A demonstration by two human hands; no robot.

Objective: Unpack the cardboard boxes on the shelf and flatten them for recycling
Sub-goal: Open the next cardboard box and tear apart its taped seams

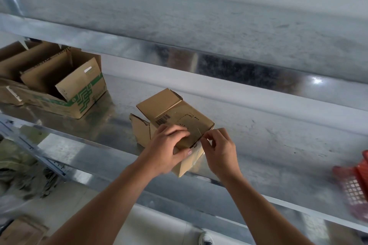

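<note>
On the far left of the metal shelf (258, 135) sits an open green-printed box (79, 93). The small cardboard box (175, 111) stands mid-shelf near the front edge, one flap splayed left. The left grip (169, 149), a bare hand, curls round its near corner. The right grip (219, 151) pinches a thin strip (199, 134) at the box's near right edge. A red basket (356, 185) lies far right.

The small box (173, 111) I am holding at centre frame is showing plain tan with 1 black barcode and thin black lines. At left, the larger box (87, 93) is showing green maze-like bands on tan. At right, the basket (354, 187) is showing red mesh.
</note>
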